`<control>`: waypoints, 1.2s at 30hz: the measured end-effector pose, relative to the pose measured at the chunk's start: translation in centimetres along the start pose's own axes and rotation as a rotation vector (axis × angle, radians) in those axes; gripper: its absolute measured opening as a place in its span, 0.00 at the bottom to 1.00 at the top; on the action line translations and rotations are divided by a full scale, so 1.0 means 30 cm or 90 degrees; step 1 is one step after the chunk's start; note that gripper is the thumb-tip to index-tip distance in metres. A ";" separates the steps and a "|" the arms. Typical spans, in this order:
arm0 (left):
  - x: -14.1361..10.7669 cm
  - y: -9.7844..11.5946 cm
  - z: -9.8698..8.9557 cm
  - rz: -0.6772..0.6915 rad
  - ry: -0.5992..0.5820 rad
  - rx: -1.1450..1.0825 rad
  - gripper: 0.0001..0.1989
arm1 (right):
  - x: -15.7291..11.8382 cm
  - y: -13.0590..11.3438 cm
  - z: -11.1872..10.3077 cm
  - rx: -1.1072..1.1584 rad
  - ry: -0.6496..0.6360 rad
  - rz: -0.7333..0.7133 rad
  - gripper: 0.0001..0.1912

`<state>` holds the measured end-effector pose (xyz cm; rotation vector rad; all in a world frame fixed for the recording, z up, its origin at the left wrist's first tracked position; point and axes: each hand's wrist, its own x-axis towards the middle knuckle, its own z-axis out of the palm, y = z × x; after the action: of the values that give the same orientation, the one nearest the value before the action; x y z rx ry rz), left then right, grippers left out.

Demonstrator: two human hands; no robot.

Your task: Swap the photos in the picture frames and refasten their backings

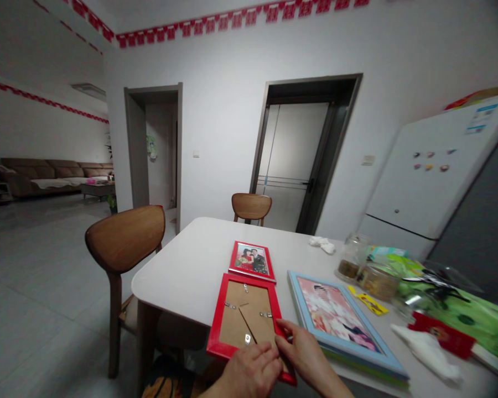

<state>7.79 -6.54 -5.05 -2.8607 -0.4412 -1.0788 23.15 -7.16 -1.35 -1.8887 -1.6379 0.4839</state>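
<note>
A red picture frame (214,338) lies face down at the near table edge, showing its brown backboard (236,301), small metal clips and a slanted dark stand or slit. My left hand (251,371) is closed over the frame's lower edge, fingers bent together on the backboard; its thumb is hidden. At the right side, my right hand (301,349) grips the frame's border between thumb and fingers. Just behind lies a second red frame (252,260), face up, with a photo of two people. To the right of my hands, a light blue frame (348,320) rests on another frame.
On the right of the white table (182,260) stand a glass jar (351,260), a second jar (377,281), a yellow packet (371,304), a red packet (444,334), crumpled tissue (427,354) and a green bag (473,320). Wooden chairs stand left (126,237) and behind (252,206).
</note>
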 end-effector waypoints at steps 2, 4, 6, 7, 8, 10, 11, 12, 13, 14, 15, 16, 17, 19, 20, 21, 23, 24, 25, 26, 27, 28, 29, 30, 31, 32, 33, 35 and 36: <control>0.015 0.009 -0.044 -0.052 -0.062 -0.057 0.11 | -0.004 -0.013 -0.010 -0.086 -0.013 -0.025 0.17; 0.026 -0.002 -0.095 -0.122 -0.100 -0.108 0.12 | -0.002 -0.027 -0.021 -0.158 -0.023 -0.040 0.14; 0.022 -0.040 -0.136 -0.209 -0.088 -0.122 0.15 | 0.010 -0.035 -0.026 -0.196 -0.010 -0.055 0.14; 0.015 -0.069 -0.150 -0.258 -0.070 -0.114 0.16 | 0.021 -0.038 -0.027 -0.204 0.000 -0.064 0.14; 0.003 -0.101 -0.158 -0.309 -0.052 -0.102 0.18 | 0.033 -0.040 -0.025 -0.207 0.009 -0.076 0.14; -0.024 -0.165 -0.159 -0.401 -0.037 -0.086 0.22 | 0.062 -0.042 -0.017 -0.210 0.017 -0.093 0.14; -0.037 -0.192 -0.155 -0.433 -0.037 -0.086 0.23 | 0.077 -0.043 -0.011 -0.213 0.012 -0.096 0.13; -0.048 -0.213 -0.149 -0.456 -0.039 -0.092 0.24 | 0.089 -0.043 -0.004 -0.218 0.006 -0.095 0.11; -0.056 -0.227 -0.144 -0.472 -0.041 -0.099 0.25 | 0.100 -0.044 0.004 -0.223 0.004 -0.089 0.11; -0.060 -0.234 -0.140 -0.481 -0.046 -0.107 0.25 | 0.110 -0.043 0.011 -0.227 0.006 -0.084 0.10; -0.061 -0.236 -0.137 -0.488 -0.052 -0.113 0.25 | 0.117 -0.042 0.019 -0.232 0.010 -0.079 0.11; -0.059 -0.234 -0.137 -0.493 -0.061 -0.115 0.25 | 0.123 -0.039 0.026 -0.236 0.017 -0.076 0.12; -0.055 -0.230 -0.138 -0.498 -0.070 -0.116 0.25 | 0.129 -0.037 0.032 -0.241 0.028 -0.073 0.13; -0.048 -0.220 -0.143 -0.506 -0.082 -0.117 0.26 | 0.137 -0.030 0.039 -0.255 0.044 -0.068 0.13; -0.047 -0.216 -0.145 -0.509 -0.082 -0.121 0.26 | 0.140 -0.028 0.040 -0.262 0.048 -0.065 0.13; -0.047 -0.214 -0.146 -0.511 -0.074 -0.126 0.26 | 0.141 -0.026 0.040 -0.269 0.050 -0.061 0.13; -0.054 -0.212 -0.143 -0.507 -0.044 -0.136 0.25 | 0.133 -0.027 0.037 -0.273 0.056 -0.060 0.13; -0.059 -0.212 -0.139 -0.502 -0.025 -0.139 0.25 | 0.124 -0.029 0.035 -0.268 0.063 -0.069 0.14; -0.065 -0.213 -0.134 -0.496 -0.009 -0.140 0.25 | 0.112 -0.033 0.033 -0.253 0.066 -0.091 0.14; -0.070 -0.214 -0.129 -0.491 0.006 -0.141 0.25 | 0.096 -0.040 0.032 -0.227 0.058 -0.122 0.15; -0.073 -0.215 -0.125 -0.488 0.017 -0.140 0.24 | 0.078 -0.048 0.032 -0.190 0.031 -0.160 0.15; -0.076 -0.216 -0.120 -0.485 0.026 -0.138 0.24 | 0.059 -0.058 0.033 -0.148 -0.014 -0.196 0.15; -0.077 -0.216 -0.117 -0.483 0.033 -0.135 0.24 | 0.042 -0.069 0.035 -0.105 -0.065 -0.228 0.15; -0.077 -0.215 -0.114 -0.483 0.039 -0.132 0.24 | 0.027 -0.081 0.037 -0.069 -0.113 -0.252 0.14; -0.077 -0.215 -0.112 -0.484 0.045 -0.129 0.24 | 0.015 -0.094 0.040 -0.042 -0.149 -0.269 0.13; -0.076 -0.214 -0.110 -0.486 0.050 -0.126 0.24 | 0.007 -0.106 0.044 -0.027 -0.167 -0.279 0.12; -0.076 -0.214 -0.107 -0.488 0.054 -0.124 0.25 | 0.002 -0.116 0.047 -0.021 -0.172 -0.286 0.11; -0.078 -0.213 -0.102 -0.494 0.064 -0.122 0.25 | 0.001 -0.130 0.055 -0.027 -0.169 -0.292 0.08; -0.079 -0.213 -0.100 -0.494 0.068 -0.122 0.25 | 0.004 -0.133 0.060 -0.033 -0.162 -0.290 0.07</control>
<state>2.38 -1.44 -4.68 -2.7985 -1.6006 -1.4054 19.01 -6.42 -0.16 -1.4623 -2.1897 0.5033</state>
